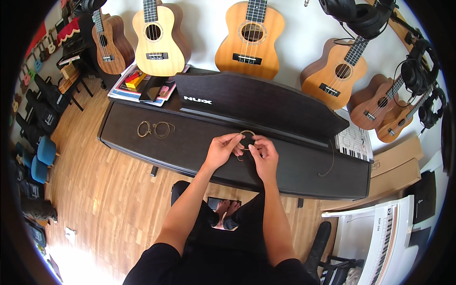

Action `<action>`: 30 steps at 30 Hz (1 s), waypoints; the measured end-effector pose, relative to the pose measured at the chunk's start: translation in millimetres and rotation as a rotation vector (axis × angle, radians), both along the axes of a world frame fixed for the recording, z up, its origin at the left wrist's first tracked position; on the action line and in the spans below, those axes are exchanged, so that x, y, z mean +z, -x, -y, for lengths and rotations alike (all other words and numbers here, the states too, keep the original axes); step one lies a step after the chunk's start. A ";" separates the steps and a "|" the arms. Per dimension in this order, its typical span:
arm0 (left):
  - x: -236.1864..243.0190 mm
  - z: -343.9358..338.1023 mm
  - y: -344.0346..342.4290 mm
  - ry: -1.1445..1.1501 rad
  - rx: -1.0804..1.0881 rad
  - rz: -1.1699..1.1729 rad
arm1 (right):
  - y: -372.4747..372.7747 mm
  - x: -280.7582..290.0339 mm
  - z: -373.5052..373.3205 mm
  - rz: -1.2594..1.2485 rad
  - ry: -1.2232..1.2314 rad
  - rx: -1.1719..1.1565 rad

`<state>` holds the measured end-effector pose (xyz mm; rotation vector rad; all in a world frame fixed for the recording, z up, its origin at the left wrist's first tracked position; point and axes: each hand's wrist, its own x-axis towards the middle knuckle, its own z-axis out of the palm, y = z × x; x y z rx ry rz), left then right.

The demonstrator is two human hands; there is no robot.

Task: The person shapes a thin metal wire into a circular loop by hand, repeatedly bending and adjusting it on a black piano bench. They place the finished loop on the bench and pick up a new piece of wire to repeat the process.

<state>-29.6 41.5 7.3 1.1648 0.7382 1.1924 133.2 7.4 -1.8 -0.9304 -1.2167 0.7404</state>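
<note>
Above the closed dark lid of a digital piano, my two hands hold a coiled instrument string between them. My left hand pinches the coil's left side with thumb and fingertips. On the other side, my right hand grips it between thumb and bent fingers. A short end of string hangs below the left fingers. Farther left on the lid lie two more coiled strings, a smaller coil and a larger coil, side by side. One loose, curved string trails over the lid at the right.
Behind the lid rises the piano's music stand. Papers, a yellow box and a dark phone-like slab rest at the back left. Several ukuleles, including a middle ukulele, hang behind. A white keyboard stands at the lower right.
</note>
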 end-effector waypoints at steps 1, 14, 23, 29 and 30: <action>1.2 0.1 0.7 0.002 -0.002 -0.004 | 0.2 -0.3 2.4 -0.093 0.095 0.076; 5.0 5.0 -3.5 -0.038 0.164 -0.137 | -27.9 8.8 1.6 -0.358 0.282 0.256; 2.0 6.5 -5.1 -0.119 0.067 -0.128 | -14.8 18.4 5.6 -0.236 0.326 0.191; -7.5 3.0 -3.6 -0.131 0.053 -0.095 | -2.5 4.7 5.0 0.099 0.215 0.107; -7.7 2.2 -1.7 -0.128 0.037 -0.094 | -3.1 7.2 6.5 0.124 0.236 0.110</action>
